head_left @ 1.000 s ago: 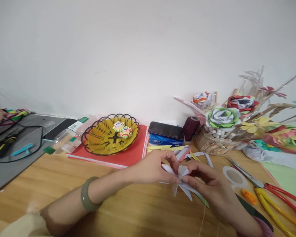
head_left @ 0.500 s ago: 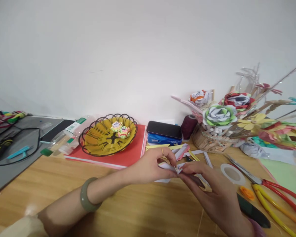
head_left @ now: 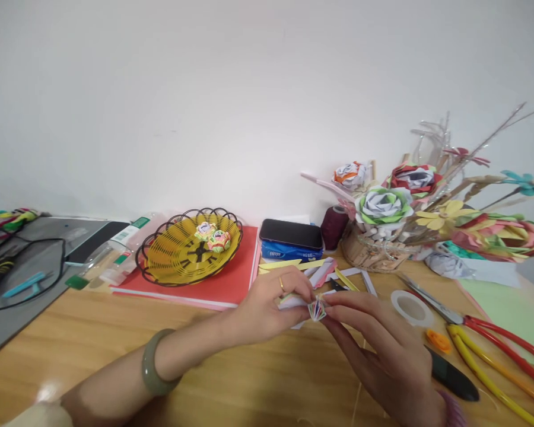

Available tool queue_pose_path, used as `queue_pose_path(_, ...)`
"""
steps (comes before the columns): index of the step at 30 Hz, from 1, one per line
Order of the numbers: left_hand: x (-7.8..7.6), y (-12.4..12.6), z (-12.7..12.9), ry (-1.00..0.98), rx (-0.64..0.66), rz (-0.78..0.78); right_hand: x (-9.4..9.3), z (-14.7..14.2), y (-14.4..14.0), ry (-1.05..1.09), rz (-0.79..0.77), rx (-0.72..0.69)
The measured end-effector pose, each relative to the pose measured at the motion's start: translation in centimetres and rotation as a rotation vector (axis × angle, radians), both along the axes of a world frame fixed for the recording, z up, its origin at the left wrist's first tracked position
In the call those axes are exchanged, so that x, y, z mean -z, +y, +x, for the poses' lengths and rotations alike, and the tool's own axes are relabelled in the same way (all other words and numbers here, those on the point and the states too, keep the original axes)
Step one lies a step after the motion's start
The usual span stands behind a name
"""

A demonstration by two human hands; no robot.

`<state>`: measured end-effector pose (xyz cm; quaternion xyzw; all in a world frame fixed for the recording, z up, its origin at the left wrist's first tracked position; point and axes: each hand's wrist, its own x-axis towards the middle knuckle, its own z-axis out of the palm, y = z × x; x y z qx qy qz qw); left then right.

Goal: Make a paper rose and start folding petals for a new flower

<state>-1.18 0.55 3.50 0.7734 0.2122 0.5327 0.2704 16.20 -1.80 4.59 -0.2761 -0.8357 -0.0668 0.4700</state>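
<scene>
My left hand (head_left: 267,305) and my right hand (head_left: 374,350) meet over the wooden table (head_left: 93,350). Between their fingertips they pinch a small folded paper piece (head_left: 317,309), white with coloured pleats, bunched tight. A gold ring sits on a left finger and a green bangle (head_left: 153,362) circles the left wrist. Loose paper strips (head_left: 324,271) in yellow, white and pink lie just beyond the hands.
A yellow wire basket (head_left: 189,246) with two small paper roses rests on a red folder (head_left: 231,279). A phone (head_left: 291,233) lies on a blue tissue pack, beside a thread spool (head_left: 333,226). Paper flowers fill a woven basket (head_left: 369,252). Tape roll (head_left: 410,307), scissors (head_left: 485,338) sit right.
The paper's spread white petals have been folded together into a tight bunch between my fingertips. Another person's hand at the far left edge has gone from view.
</scene>
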Motion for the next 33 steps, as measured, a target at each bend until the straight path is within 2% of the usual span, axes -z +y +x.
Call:
queue_pose_path(6, 0.3, -0.7, 0.3, -0.049, -0.064, 0.099, 0.3, 0.5, -0.1, -0.024, 0.051, -0.058)
queue_pose_path(13, -0.2, -0.9, 0.0, 0.011, -0.044, 0.178, 0.2, 0.8, 0.2, -0.057, -0.017, -0.217)
queue_pose_path(18, -0.4, -0.9, -0.2, 0.061, -0.023, 0.173, -0.3, 0.8, 0.5, -0.081, -0.116, -0.263)
queue_pose_path(21, -0.4, -0.8, -0.2, 0.066, 0.015, 0.031, -0.5, 0.7, 0.7, -0.044, -0.262, -0.256)
queue_pose_path(29, -0.2, -0.8, 0.2, -0.002, 0.045, -0.630, 0.4, 0.5, 1.0, 0.136, -0.637, -0.115)
queue_pose_path(33, -0.2, -0.7, 0.4, -0.016, -0.001, -0.768, 0.9, 0.4, 1.2, 0.258, -0.825, -0.105)
